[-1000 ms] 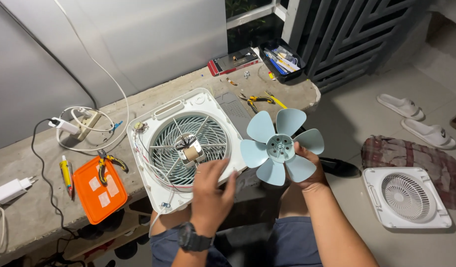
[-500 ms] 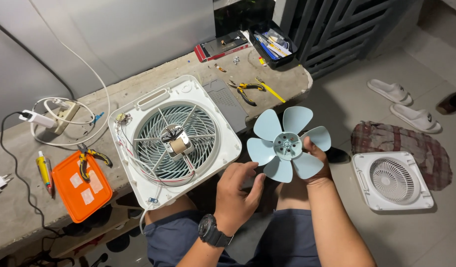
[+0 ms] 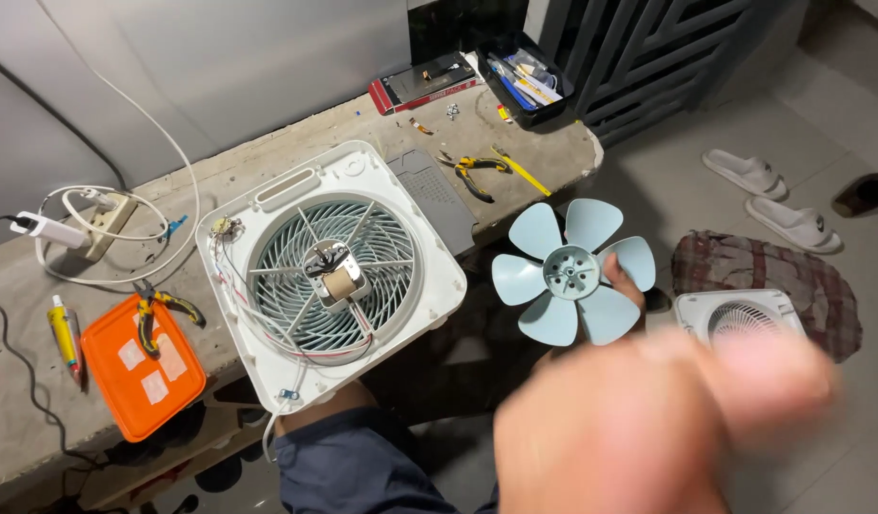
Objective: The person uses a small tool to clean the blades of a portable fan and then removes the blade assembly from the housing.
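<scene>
Right grip (image 3: 625,286): fingers closed on the rim of the blade (image 3: 572,271), a pale blue five-lobed fan blade with a round hub, held face-up in the air just right of the housing (image 3: 329,276); only the fingertips show behind one lobe. Left hand (image 3: 648,419) fills the lower right of the view as a large blur close to the camera, below the blade; whether its grip is open or closed cannot be told, and nothing can be seen in it.

The housing is a white square fan body lying flat on the worktop (image 3: 39,409), its pale grille up, with a small motor (image 3: 332,276) at the centre and thin wires running round its left and lower edge. Its near corner overhangs the worktop above the person's dark blue trouser leg (image 3: 363,466).

Left of the housing lie an orange lid (image 3: 139,366) with pliers (image 3: 163,305) on it, a yellow tube (image 3: 63,333), and a power strip (image 3: 101,214) with white cable. Behind the housing are a grey panel (image 3: 434,195), yellow-handled pliers (image 3: 477,169), a red-edged tray (image 3: 425,81) and a black box of tools (image 3: 525,76).

Right of the housing, on the floor, sit a second white fan cover (image 3: 739,319), a checked cloth (image 3: 763,271) and white slippers (image 3: 768,195).
</scene>
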